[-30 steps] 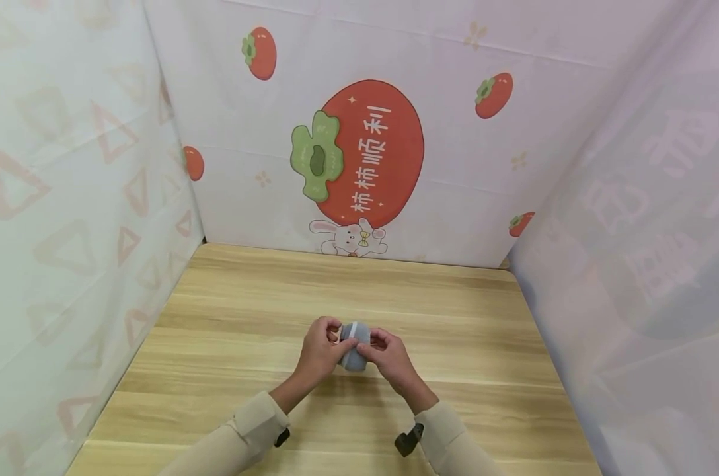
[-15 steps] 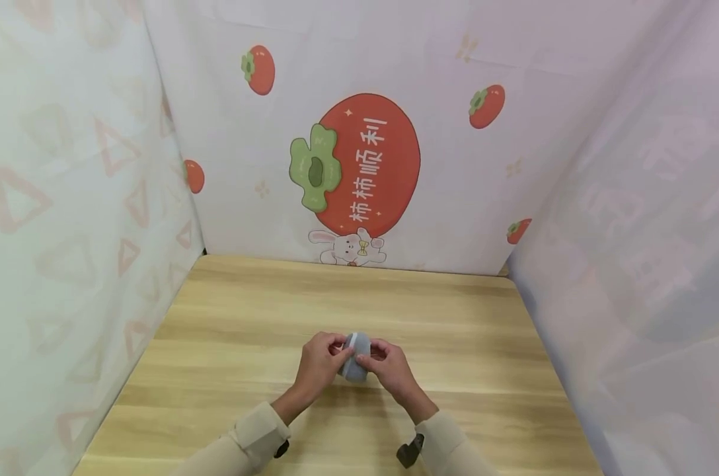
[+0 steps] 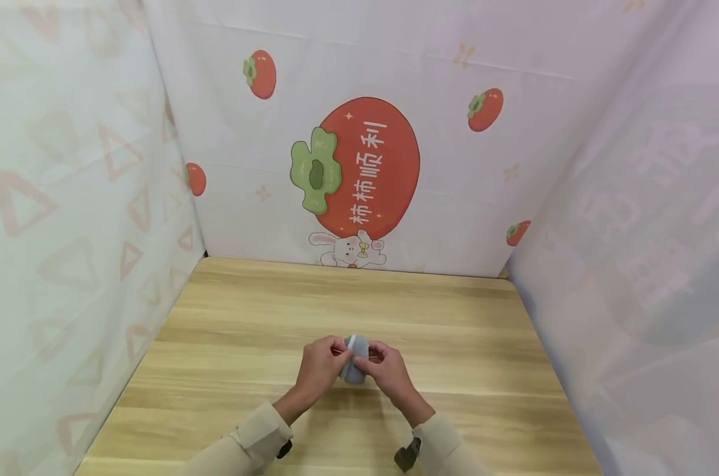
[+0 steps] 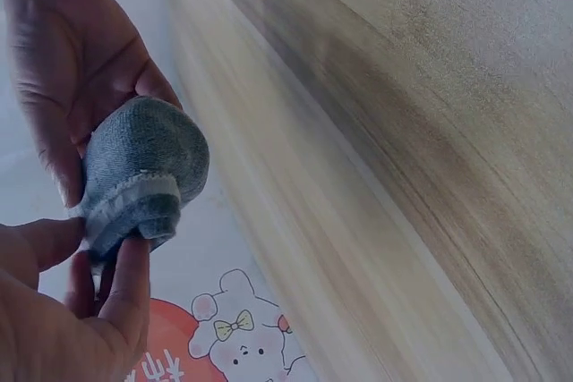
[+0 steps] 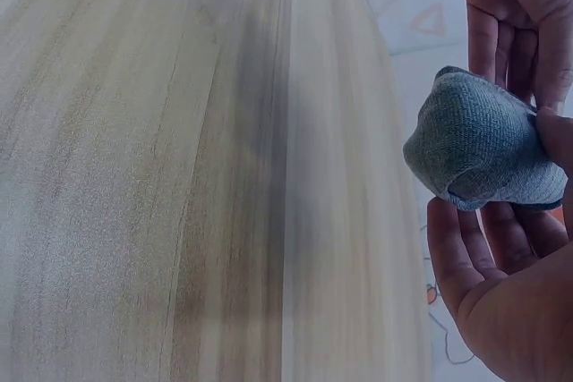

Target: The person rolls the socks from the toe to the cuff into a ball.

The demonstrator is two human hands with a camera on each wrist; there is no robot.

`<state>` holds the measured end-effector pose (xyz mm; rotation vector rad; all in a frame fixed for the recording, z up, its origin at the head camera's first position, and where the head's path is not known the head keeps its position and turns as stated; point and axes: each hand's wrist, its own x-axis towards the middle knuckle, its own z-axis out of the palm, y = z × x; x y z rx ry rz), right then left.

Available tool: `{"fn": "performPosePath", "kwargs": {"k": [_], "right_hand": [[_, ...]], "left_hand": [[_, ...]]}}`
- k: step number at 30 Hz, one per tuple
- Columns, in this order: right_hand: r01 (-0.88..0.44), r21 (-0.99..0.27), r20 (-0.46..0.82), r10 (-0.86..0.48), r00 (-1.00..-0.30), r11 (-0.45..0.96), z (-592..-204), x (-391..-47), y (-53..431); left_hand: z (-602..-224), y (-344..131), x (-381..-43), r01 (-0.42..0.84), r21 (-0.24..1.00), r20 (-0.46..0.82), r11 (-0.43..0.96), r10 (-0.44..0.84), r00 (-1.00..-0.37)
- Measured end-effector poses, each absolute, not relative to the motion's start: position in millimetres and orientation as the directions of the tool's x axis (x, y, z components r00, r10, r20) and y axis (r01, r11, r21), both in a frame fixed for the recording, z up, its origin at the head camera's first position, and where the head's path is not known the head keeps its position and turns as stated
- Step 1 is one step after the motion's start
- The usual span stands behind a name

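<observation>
A grey-blue knit sock [image 3: 355,374], rolled into a ball with a white stripe across it, is held between both hands over the table. My left hand [image 3: 316,367] pinches its left side, thumb and fingers at the white band. In the left wrist view, the rolled sock [image 4: 148,145] shows a folded edge under those fingertips. On the other side my right hand [image 3: 392,375] grips the sock, thumb on the near face and fingers behind. The right wrist view shows the rounded end of the rolled sock [image 5: 483,140] above the right fingers.
The wood-grain table [image 3: 246,304] extends around the hands. White printed cloth [image 3: 240,218] hangs behind it, with more cloth along the left and right sides. Beige sleeves [image 3: 258,433] cover the forearms, and a dark strap piece [image 3: 407,455] hangs at the right cuff.
The head view has tilted, so the whole scene sits lower. Both hands keep hold of the rolled sock; the left thumb and fingers have drawn together at its white band.
</observation>
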<state>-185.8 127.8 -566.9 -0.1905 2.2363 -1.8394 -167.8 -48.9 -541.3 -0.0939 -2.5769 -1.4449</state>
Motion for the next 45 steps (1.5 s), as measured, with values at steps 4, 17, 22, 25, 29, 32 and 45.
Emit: {"fn": "performPosePath", "kwargs": {"k": [4, 17, 22, 25, 29, 32, 45], "right_hand": [[0.046, -0.972, -0.103, -0.243, -0.964, 0.229, -569, -185, 127], [0.038, -0.969, -0.105, -0.268, -0.958, 0.244, -550, -176, 125], [0.031, -0.965, -0.103, -0.271, -0.957, 0.26, -547, -176, 126], [0.03, -0.965, -0.102, -0.266, -0.958, 0.261, -557, -181, 128], [0.04, -0.973, -0.103, -0.274, -0.956, 0.227, -565, -186, 130], [0.055, -0.978, -0.113, -0.288, -0.951, 0.202, -566, -187, 131], [0.121, -0.987, -0.154, -0.377, -0.913, 0.11, -566, -189, 135]], "left_hand": [[-542, -50, -169, 0.093, 0.846, 0.128, 0.525, -0.029, -0.991], [-541, -57, -172, 0.045, 0.845, 0.039, 0.532, 0.023, -0.999], [-540, -56, -172, 0.065, 0.85, 0.068, 0.523, 0.014, -0.998], [-540, -56, -172, 0.066, 0.857, 0.069, 0.512, 0.013, -0.997], [-543, -57, -175, 0.031, 0.892, 0.025, 0.451, 0.02, -0.999], [-546, -58, -177, -0.026, 0.935, -0.035, 0.355, 0.018, -0.999], [-559, -67, -185, -0.157, 0.987, -0.147, -0.044, 0.168, -0.975]]}}
